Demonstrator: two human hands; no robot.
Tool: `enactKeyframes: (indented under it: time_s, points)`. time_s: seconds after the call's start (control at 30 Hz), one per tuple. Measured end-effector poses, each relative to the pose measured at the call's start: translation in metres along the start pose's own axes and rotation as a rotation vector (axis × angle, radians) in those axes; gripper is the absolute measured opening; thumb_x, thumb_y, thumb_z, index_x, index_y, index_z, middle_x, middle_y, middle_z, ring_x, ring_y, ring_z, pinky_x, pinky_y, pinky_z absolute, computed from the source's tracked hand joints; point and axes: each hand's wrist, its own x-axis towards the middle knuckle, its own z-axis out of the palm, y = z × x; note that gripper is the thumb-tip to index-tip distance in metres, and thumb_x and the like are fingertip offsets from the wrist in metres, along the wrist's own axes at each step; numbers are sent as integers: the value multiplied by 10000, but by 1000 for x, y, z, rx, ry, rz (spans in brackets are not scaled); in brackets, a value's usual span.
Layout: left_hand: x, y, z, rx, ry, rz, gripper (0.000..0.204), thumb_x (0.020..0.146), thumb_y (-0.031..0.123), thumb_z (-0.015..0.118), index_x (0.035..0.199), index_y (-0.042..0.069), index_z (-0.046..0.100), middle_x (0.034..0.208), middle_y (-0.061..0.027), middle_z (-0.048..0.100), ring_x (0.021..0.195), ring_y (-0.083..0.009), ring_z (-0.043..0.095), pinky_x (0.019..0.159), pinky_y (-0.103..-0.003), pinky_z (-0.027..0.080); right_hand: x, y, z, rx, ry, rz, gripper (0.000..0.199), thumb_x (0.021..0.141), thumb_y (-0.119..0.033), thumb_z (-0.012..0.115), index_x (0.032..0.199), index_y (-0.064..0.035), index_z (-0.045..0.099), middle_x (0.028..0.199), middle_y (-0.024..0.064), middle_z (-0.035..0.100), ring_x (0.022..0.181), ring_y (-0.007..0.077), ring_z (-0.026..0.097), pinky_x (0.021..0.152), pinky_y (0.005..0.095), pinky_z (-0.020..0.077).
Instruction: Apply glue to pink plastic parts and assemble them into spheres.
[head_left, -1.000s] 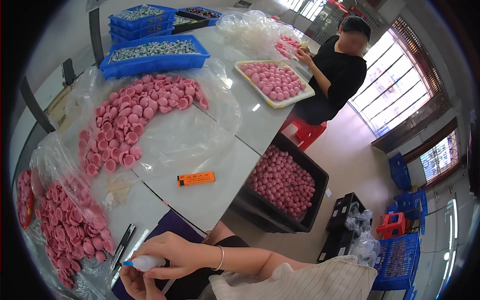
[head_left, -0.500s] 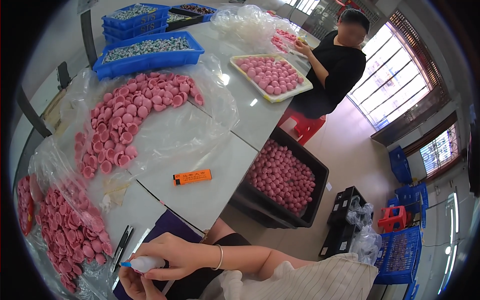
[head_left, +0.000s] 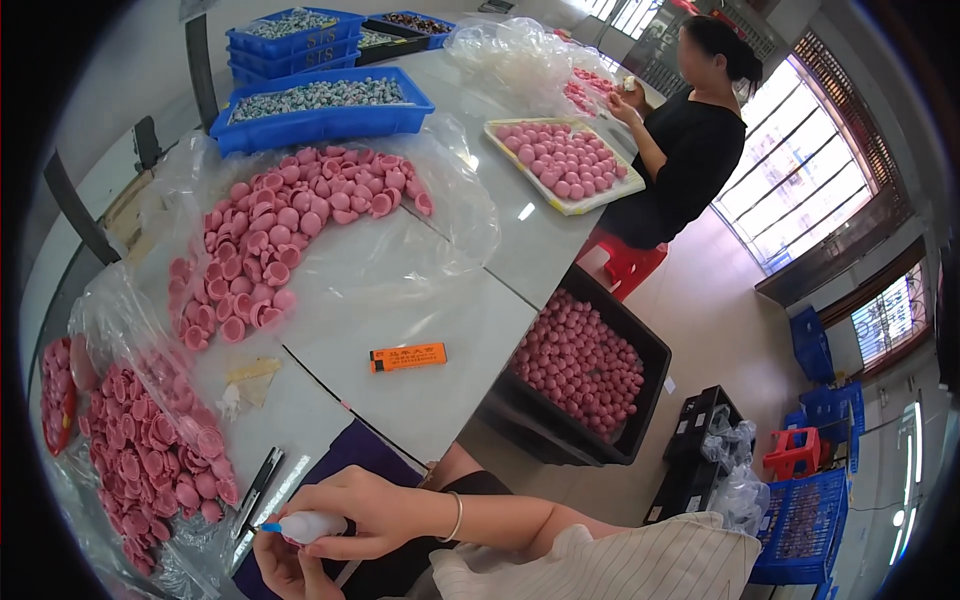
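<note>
My right hand [head_left: 370, 510], with a bangle at the wrist, is wrapped round a small white squeeze bottle [head_left: 312, 526] with a blue nozzle. The bottle lies nearly level, its tip pointing left over the fingers of my left hand [head_left: 290, 570]. Those fingers are curled together just under the nozzle. A sliver of pink shows between the hands, but what the left fingers hold is mostly hidden. Left of my hands lies a heap of pink half-shells [head_left: 150, 450], partly under clear plastic. A second pile of pink half-shells [head_left: 275, 230] spreads farther back on plastic film.
An orange box [head_left: 408, 357] lies on the grey table [head_left: 460, 300]. Blue trays [head_left: 320, 120] of small parts stand at the back. A white tray [head_left: 560, 165] holds pink balls, beside a seated co-worker [head_left: 690, 150]. A black crate [head_left: 590, 370] of pink balls stands right of the table.
The whole scene has shifted slightly right in the picture. My hands and the bottle keep nearly the same pose. The co-worker's head has turned and their hands have moved a little.
</note>
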Motion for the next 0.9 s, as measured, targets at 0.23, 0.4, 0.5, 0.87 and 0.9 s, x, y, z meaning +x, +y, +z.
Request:
enactKeyframes:
  time_s: [0.23,0.4,0.5,0.87,0.9]
  points:
    - [-7,3,-14,-13,22,5,394,824,182,607,1119,-29,451,1073,-107,541,983,-165,521,859,-268,394,1,-3,9,176,154,117,392,811,-273,561,1059,25,508,801,110,599,691,203,602,628,265,451]
    - [2,11,-3,-140,-30,-79,375,717,-59,591,1074,-42,476,1102,-185,549,1009,-218,549,896,-324,418,-11,10,-4,157,411,130,478,777,-239,607,1148,26,463,1055,108,533,890,163,528,751,273,428]
    - [10,10,-7,-309,-127,-78,385,724,-92,605,1083,-46,476,1135,-190,537,1026,-209,548,878,-306,441,-6,12,-5,686,768,52,471,790,-166,556,1188,27,396,1048,99,506,687,131,432,569,260,334]
    - [6,11,-12,-246,-121,-179,417,724,-43,644,1096,-45,456,1142,-227,531,1009,-210,565,863,-298,463,-8,16,13,-49,569,-140,637,818,-563,453,768,53,608,572,38,464,480,126,394,427,243,282]
    - [7,11,-12,-245,-127,-189,417,724,-43,644,1096,-45,456,1142,-227,531,1009,-210,565,863,-298,463,-8,15,12,-27,583,-156,605,806,-536,519,754,54,637,565,56,530,473,135,441,416,236,321]
